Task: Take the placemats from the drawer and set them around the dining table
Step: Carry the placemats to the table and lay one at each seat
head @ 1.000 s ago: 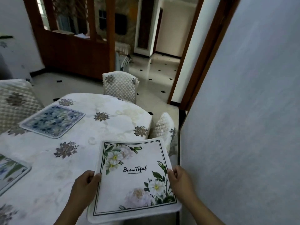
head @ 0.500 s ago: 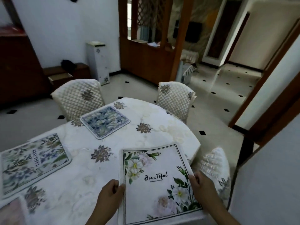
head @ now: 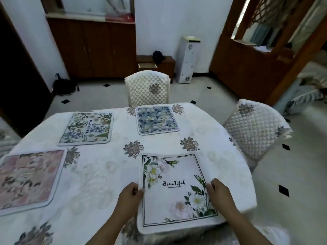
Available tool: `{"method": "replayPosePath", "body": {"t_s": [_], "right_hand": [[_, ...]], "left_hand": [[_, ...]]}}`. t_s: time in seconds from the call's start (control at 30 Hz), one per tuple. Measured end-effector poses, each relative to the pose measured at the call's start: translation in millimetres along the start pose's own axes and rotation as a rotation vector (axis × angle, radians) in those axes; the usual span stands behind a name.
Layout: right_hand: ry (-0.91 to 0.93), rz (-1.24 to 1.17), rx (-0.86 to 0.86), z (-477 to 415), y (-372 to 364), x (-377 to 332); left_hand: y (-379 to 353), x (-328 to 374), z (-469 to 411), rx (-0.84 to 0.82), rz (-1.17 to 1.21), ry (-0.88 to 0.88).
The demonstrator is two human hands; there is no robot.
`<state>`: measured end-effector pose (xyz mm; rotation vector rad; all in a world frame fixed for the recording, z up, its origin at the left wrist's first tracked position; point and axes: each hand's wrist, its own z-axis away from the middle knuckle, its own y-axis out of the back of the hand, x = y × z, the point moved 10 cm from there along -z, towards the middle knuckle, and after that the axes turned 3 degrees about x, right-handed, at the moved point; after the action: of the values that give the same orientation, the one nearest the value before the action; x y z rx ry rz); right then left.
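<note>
quilted white tablecloth (head: 99, 174); left hand (head: 130, 197), right hand (head: 220, 195) fingers pinching rectangular floral placemat (head: 175, 190) side edges.

"BeauTiful" on near white floral placemat (head: 174, 191), "BEAUTIFUL" sideways on far-left green-blue placemat (head: 86, 127)

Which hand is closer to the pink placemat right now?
Left. The left hand holds the left edge of the white placemat, the side toward the pink placemat; the right hand holds its right edge, farther off.
</note>
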<state>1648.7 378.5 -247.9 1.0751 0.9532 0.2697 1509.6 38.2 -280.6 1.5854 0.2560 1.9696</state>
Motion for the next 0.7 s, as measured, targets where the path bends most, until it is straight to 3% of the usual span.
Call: {"method": "replayPosePath", "body": {"t_s": [0.33,0.5,0.7], "right_hand": [[-0.105,0.134,-0.146,-60,-57,84],[-0.109,0.103,-0.211,-69,-82,114],[-0.004,0.011,-0.165,-74,-83,134]], "left_hand": [[-89,-36,-28,-0.103,-0.147,0.092],[-111,-53,-20,-0.044,-0.226,0.199],[-125,-56,-6,0.186,-0.268,0.281]]}}
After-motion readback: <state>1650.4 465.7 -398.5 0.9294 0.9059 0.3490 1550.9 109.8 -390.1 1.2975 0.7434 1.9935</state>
